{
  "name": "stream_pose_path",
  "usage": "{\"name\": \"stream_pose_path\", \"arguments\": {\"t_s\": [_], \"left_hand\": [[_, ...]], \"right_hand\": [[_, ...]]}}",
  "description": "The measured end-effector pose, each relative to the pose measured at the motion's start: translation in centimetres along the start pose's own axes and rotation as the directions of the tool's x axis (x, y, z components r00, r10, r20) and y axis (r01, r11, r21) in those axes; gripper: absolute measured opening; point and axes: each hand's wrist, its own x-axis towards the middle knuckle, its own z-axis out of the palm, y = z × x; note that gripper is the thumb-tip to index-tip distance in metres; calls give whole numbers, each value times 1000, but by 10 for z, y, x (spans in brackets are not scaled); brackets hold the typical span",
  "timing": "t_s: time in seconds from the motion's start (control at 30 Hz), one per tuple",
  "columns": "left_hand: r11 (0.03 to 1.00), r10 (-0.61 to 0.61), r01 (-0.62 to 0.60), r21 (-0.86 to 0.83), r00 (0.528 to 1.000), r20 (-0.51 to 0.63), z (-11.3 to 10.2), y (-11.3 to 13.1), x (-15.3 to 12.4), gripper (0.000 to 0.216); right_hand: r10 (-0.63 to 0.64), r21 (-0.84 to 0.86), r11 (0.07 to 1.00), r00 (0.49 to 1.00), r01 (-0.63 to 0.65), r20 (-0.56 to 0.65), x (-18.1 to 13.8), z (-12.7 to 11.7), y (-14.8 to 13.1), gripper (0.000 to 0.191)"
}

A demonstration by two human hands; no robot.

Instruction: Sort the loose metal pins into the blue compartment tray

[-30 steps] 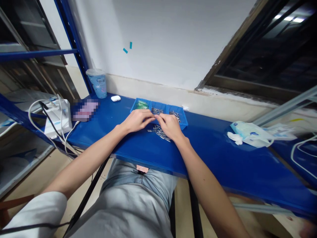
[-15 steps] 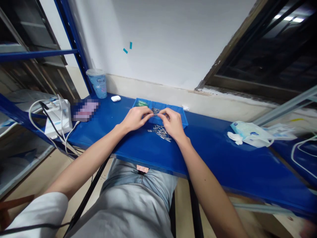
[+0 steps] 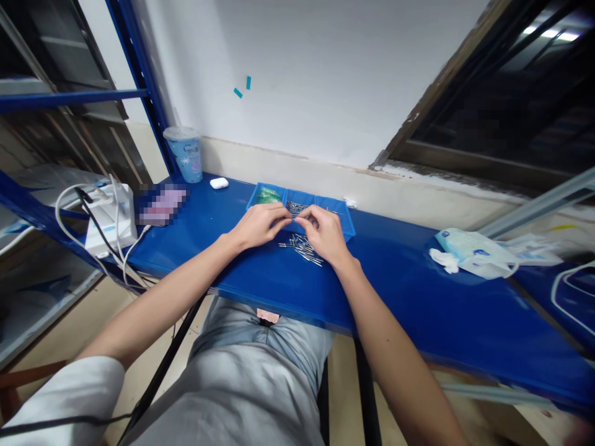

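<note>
My left hand [image 3: 263, 224] and my right hand [image 3: 324, 230] meet fingertip to fingertip, each in a pinch, above the front of a blue divided bin [image 3: 348, 224]. Whatever lies between the fingertips is too small to name. Just below them on the table is a loose pile of thin metal pins [image 3: 304, 249]. More metal pins [image 3: 297, 209] lie in the bin's middle compartment. Its left compartment holds green plastic packets [image 3: 268, 194]. A few thin pieces show in the right compartment, partly covered by my right hand.
On the blue table [image 3: 395, 285] stand a lidded cup [image 3: 186, 158] and a white earbud case [image 3: 219, 183] at the back left. A power strip with cables [image 3: 109, 220] lies far left, beside a blurred purple object [image 3: 163, 204]. A tissue pack [image 3: 474, 251] lies right.
Both hands stay together over the bin. Their fingertips have dipped slightly and come closer together. The whole view has shifted a little.
</note>
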Motion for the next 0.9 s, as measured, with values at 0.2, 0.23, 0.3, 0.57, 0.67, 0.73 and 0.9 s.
{"name": "stream_pose_path", "arguments": {"t_s": [0.2, 0.23, 0.3, 0.57, 0.67, 0.73, 0.9], "left_hand": [[1000, 12, -13, 28, 999, 37, 2, 4, 0, 28], [1000, 2, -3, 19, 1000, 24, 3, 4, 0, 28], [1000, -28, 27, -14, 1000, -15, 3, 5, 2, 27], [986, -152, 157, -57, 985, 84, -2, 6, 3, 27], [994, -99, 111, -26, 953, 287, -4, 1, 2, 26], [995, -88, 102, -18, 926, 367, -3, -3, 1, 25], [993, -115, 119, 18, 896, 430, 4, -12, -1, 21]], "right_hand": [[110, -90, 991, 990, -102, 89, 0, 3, -4, 40], [121, -106, 988, 989, -112, 86, 1, 2, -4, 43], [126, -98, 988, 990, -119, 67, 3, 0, -5, 45], [34, -51, 998, 988, -42, -148, 5, -19, -3, 21], [16, -159, 984, 933, -78, -360, 3, -28, 3, 21], [29, -224, 961, 868, -160, -496, 3, -33, 9, 22], [62, -334, 895, 825, -295, -562, 3, -37, 31, 15]]}}
